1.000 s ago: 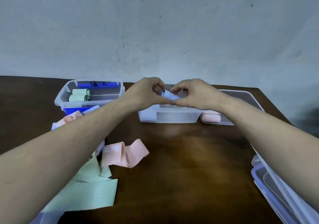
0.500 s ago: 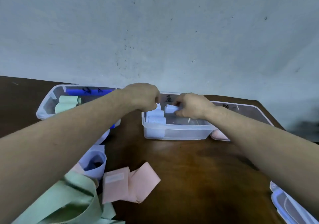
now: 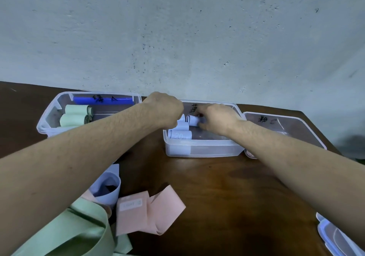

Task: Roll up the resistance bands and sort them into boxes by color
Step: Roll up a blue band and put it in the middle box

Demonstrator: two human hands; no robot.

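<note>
My right hand [image 3: 217, 120] grips a rolled pale blue band [image 3: 194, 120] low inside the middle clear box [image 3: 205, 150]. Two more blue rolls [image 3: 181, 134] lie at that box's left end. My left hand [image 3: 165, 109] hovers at the box's left rim with curled fingers beside the rolls; what it holds is hidden. The left box [image 3: 47, 125] holds two green rolls [image 3: 76, 114]. The right box [image 3: 308, 129] stands beside the middle one. Loose bands lie near me: pink [image 3: 148, 210], pale blue [image 3: 105, 185] and green [image 3: 79, 232].
All three boxes stand along the back edge of the dark wooden table [image 3: 227, 206] against a grey wall. A blue clip [image 3: 102, 99] runs along the left box's far rim. Stacked clear lids [image 3: 339, 238] sit at the front right corner.
Both hands carried the blue roll forward from above the table and lowered it into the middle box. My view has shifted closer to the boxes.
</note>
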